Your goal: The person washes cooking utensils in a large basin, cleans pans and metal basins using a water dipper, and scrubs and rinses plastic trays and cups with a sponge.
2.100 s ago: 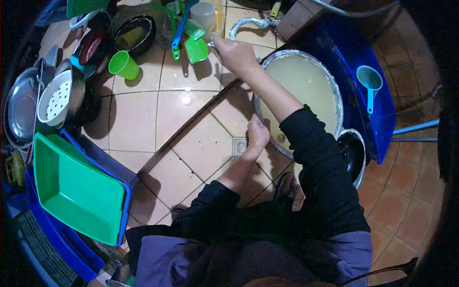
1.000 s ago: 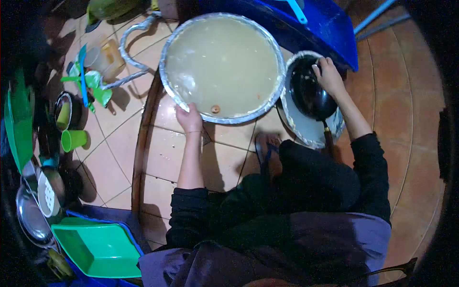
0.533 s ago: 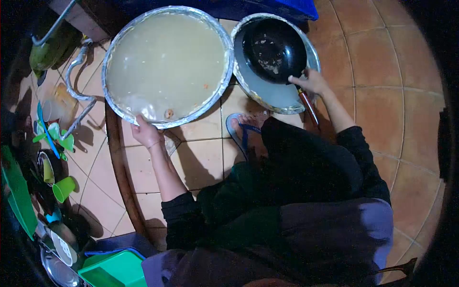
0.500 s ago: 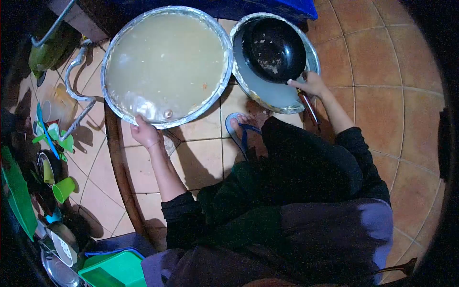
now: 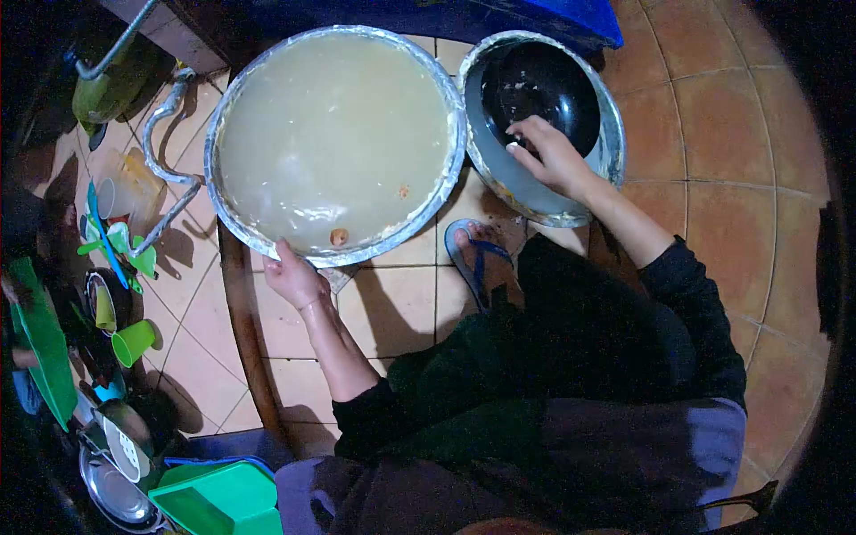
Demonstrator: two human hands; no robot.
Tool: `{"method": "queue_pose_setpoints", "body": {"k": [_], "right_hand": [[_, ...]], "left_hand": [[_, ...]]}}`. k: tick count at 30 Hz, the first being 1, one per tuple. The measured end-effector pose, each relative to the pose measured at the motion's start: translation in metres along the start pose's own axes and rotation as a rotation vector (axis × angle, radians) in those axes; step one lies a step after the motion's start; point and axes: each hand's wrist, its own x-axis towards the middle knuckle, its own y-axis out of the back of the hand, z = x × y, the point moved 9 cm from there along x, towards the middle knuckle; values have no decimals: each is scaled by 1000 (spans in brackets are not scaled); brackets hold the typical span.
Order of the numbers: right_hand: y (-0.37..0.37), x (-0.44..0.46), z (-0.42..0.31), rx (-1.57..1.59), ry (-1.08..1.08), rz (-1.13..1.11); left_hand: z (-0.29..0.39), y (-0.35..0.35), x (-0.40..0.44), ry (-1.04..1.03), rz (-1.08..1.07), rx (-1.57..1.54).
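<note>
My left hand (image 5: 296, 278) grips the near rim of a large round metal basin (image 5: 212, 169) full of cloudy water, thumb over the edge. My right hand (image 5: 551, 156) is over the near side of a black frying pan (image 5: 575, 89), fingers curled together. A small white spot shows at its fingertips; I cannot tell what it is. The pan lies tilted in a smaller metal basin (image 5: 617, 152) of greyish water. Its handle is hidden by my hand and forearm. A small orange-brown round thing (image 5: 339, 236) is at the near edge of the large basin's water.
At left are a green cup (image 5: 134, 342), a green tray (image 5: 40, 343), a blue utensil (image 5: 102, 234), metal pans and lids (image 5: 116, 490), and a green plastic tub (image 5: 218, 499). A curved metal pipe (image 5: 156, 152) stands beside the large basin. A blue container (image 5: 553, 20) is behind the basins.
My right hand has let go of the pan's handle and moved up and left over the pan. The view has shifted a little. My left hand stays on the basin rim.
</note>
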Motion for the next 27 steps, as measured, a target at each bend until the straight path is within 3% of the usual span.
{"method": "queue_pose_setpoints", "body": {"k": [4, 8, 27], "right_hand": [[-19, 7, -1, -2, -16, -99], [-15, 14, -6, -21, 85, -62], [25, 33, -1, -81, 100, 35]], "left_hand": [[23, 12, -6, -87, 9, 100], [41, 24, -10, -109, -25, 237], [116, -31, 2, -192, -194, 189]]}}
